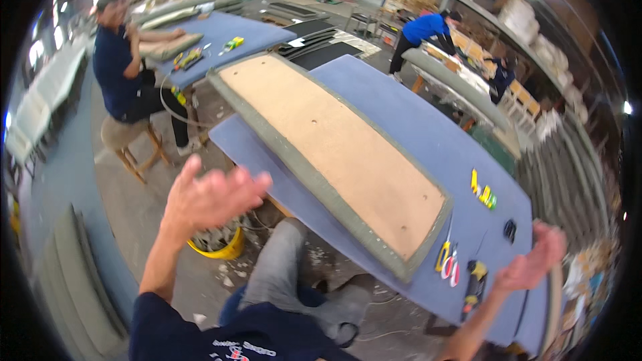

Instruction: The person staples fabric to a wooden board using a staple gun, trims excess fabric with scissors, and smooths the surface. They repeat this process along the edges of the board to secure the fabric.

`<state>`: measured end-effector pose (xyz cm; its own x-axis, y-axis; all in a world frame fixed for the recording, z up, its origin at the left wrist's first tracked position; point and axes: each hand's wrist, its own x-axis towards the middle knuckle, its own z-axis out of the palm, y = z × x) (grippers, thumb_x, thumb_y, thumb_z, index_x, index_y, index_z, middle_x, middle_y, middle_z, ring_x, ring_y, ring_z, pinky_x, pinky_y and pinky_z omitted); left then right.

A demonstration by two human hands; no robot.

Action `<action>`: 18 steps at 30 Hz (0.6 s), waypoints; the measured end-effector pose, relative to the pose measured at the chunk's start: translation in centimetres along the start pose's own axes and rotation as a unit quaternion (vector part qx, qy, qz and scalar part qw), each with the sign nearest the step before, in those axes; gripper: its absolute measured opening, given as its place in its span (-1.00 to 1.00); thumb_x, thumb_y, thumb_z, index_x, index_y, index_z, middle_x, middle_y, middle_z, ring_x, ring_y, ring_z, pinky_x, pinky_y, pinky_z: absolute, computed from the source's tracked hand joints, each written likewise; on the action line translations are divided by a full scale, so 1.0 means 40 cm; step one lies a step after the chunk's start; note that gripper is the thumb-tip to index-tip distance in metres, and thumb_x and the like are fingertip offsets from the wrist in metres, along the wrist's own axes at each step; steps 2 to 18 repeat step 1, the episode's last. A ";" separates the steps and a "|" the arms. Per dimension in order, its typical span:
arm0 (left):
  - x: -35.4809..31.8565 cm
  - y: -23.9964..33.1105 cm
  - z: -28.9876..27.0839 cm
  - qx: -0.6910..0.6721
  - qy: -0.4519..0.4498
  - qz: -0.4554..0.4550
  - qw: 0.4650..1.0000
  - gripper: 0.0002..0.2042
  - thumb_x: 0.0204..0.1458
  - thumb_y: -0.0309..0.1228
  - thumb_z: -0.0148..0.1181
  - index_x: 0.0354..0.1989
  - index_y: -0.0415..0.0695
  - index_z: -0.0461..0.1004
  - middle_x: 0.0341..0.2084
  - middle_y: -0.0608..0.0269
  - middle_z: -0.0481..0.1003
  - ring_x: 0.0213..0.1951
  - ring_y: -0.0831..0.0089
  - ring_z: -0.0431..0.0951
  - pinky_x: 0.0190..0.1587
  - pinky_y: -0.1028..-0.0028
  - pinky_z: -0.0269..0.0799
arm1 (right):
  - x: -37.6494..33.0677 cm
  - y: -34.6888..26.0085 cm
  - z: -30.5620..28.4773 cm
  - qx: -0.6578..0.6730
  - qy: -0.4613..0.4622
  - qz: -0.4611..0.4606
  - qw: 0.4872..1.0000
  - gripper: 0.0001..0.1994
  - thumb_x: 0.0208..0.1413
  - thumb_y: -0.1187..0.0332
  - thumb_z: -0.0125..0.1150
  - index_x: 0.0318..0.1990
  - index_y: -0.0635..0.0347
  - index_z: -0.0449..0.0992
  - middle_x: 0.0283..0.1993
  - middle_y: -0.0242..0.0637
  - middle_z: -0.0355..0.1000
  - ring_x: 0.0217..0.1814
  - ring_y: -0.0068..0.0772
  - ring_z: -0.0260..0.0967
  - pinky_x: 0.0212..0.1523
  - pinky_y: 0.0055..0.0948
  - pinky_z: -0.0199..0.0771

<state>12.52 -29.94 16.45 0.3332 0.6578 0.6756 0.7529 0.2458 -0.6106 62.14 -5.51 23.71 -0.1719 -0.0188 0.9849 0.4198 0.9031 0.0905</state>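
Note:
My left hand [217, 197] is raised in the air on the near left of the table, palm up with fingers apart and slightly blurred. It holds nothing. Over the table's right end, my right hand [533, 261] is also lifted, fingers extended and nothing visible in them. Between the hands a long upholstered panel [334, 140] lies board side up, grey-green fabric folded over its edges and fastened along the rim. It touches neither hand. Closest to my right hand lies a black and yellow staple gun [475, 285], with red-handled scissors [453, 269] and a yellow-handled tool [443, 255] beside it.
The blue table [361, 83] also bears yellow-green tools [483, 190] and a small black item [509, 230]. A yellow bucket [224, 247] of scraps stands near my leg. One person [120, 60] sits at another table; another person [424, 30] bends over work behind. Padded panels [562, 174] are stacked at right.

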 end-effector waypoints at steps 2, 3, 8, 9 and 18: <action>0.021 -0.048 0.006 -0.004 0.011 0.040 0.999 -0.19 0.10 0.10 0.30 0.51 0.14 0.14 0.56 -0.01 -0.14 0.56 -0.12 -0.22 0.47 -0.34 -0.24 | -0.048 -0.053 -0.021 -0.024 0.017 0.030 0.999 -0.34 0.32 0.02 0.16 0.33 0.41 0.27 0.28 0.19 0.25 0.23 0.09 0.36 0.28 0.13 0.34; 0.021 -0.048 0.006 -0.004 0.011 0.040 0.999 -0.19 0.10 0.10 0.30 0.51 0.14 0.14 0.56 -0.01 -0.14 0.56 -0.12 -0.22 0.47 -0.34 -0.24 | -0.048 -0.053 -0.021 -0.024 0.017 0.030 0.999 -0.34 0.32 0.02 0.16 0.33 0.41 0.27 0.28 0.19 0.25 0.23 0.09 0.36 0.28 0.13 0.34; 0.021 -0.048 0.006 -0.004 0.011 0.040 0.999 -0.19 0.10 0.10 0.30 0.51 0.14 0.14 0.56 -0.01 -0.14 0.56 -0.12 -0.22 0.47 -0.34 -0.24 | -0.048 -0.053 -0.021 -0.024 0.017 0.030 0.999 -0.34 0.32 0.02 0.16 0.33 0.41 0.27 0.28 0.19 0.25 0.23 0.09 0.36 0.28 0.13 0.34; 0.021 -0.048 0.006 -0.004 0.011 0.040 0.999 -0.19 0.10 0.10 0.30 0.51 0.14 0.14 0.56 -0.01 -0.14 0.56 -0.12 -0.22 0.47 -0.34 -0.24 | -0.048 -0.053 -0.021 -0.024 0.017 0.030 0.999 -0.34 0.32 0.02 0.16 0.33 0.41 0.27 0.28 0.19 0.25 0.23 0.09 0.36 0.28 0.13 0.34; 0.021 -0.048 0.006 -0.004 0.011 0.040 0.999 -0.19 0.10 0.10 0.30 0.51 0.14 0.14 0.56 -0.01 -0.14 0.56 -0.12 -0.22 0.47 -0.34 -0.24 | -0.048 -0.053 -0.021 -0.024 0.017 0.030 0.999 -0.34 0.32 0.02 0.16 0.33 0.41 0.27 0.28 0.19 0.25 0.23 0.09 0.36 0.28 0.13 0.34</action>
